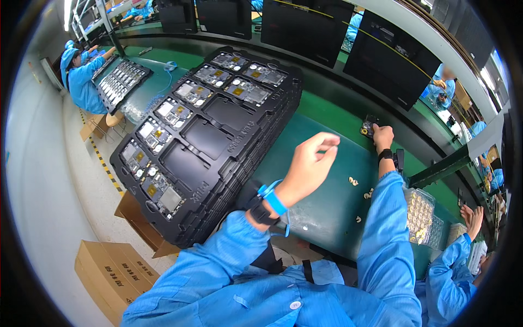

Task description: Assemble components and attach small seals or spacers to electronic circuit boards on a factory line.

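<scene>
My left hand (309, 166) hovers above the green tabletop to the right of a stack of black trays (229, 155). Its fingers curl in toward the thumb, and whatever they may hold is hidden. Farther off to the right, my right hand (383, 137) grips the near edge of a small dark circuit board (368, 126) with a gold round spot on it. Circuit boards (163, 193) fill several pockets of the top tray, while a few pockets (204, 139) along its right side hold none. Small gold-coloured pieces (353, 181) lie loose between my two forearms.
A clear plastic tray of gold-coloured pieces (419, 215) sits right of my right forearm. A co-worker's hands (473, 219) are beyond it. Black panels (305, 30) and a metal post (444, 166) border the bench. Cardboard boxes (111, 278) stand on the floor at left.
</scene>
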A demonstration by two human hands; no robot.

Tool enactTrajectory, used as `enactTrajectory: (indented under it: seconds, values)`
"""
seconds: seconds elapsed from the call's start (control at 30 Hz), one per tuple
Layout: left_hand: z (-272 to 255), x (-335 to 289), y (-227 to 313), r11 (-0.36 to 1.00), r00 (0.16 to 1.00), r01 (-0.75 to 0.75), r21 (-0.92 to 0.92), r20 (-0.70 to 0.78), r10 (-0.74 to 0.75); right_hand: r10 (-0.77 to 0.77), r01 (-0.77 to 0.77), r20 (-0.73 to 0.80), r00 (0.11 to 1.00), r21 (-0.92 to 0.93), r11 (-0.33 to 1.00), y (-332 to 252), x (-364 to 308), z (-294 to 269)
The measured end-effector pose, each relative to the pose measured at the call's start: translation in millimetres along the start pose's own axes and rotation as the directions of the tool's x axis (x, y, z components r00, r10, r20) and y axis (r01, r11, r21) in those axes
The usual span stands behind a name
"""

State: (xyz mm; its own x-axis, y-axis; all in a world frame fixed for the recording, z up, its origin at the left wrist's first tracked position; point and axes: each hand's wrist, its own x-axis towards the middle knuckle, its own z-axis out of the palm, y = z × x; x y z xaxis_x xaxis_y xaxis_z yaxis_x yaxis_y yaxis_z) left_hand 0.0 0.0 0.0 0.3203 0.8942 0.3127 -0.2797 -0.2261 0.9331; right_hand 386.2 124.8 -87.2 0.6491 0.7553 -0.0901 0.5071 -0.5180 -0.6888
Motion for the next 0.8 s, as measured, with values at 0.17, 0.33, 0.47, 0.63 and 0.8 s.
enactTrajectory:
  seconds: [0.17, 0.33, 0.47, 0.63, 0.8]
  values:
    - [-38.2, -44.7, -6.6, 0.96, 0.991, 0.097, 0.263, -0.116, -0.068, -0.684, 0.42, -0.41, 0.604, -0.566, 0.71, -67.1, -72.5, 24.0]
    - [-43.7, -74.8, -14.9, 0.982, 0.981, 0.136, 0.134, -0.154, -0.115, -0.88, 0.877, -0.045, 0.474, 0.121, 0.466, -251.4, -245.0, 66.3]
    - [-35.4, -102.3, -7.9, 0.971, 0.981, 0.188, 0.149, -0.076, -0.178, -0.869, 0.858, 0.199, 0.452, -0.365, 0.363, -317.8, -261.9, 113.6]
    - [-39.1, -124.2, 1.2, 0.976, 0.982, 0.189, 0.109, -0.01, -0.189, -0.804, 0.842, 0.31, 0.507, -0.379, 0.384, -334.0, -260.4, 126.2]
    - [-45.8, -121.4, 0.7, 0.982, 0.983, 0.181, 0.045, -0.024, -0.18, -0.894, 0.894, 0.072, 0.442, 0.043, 0.446, -331.0, -253.7, 123.3]
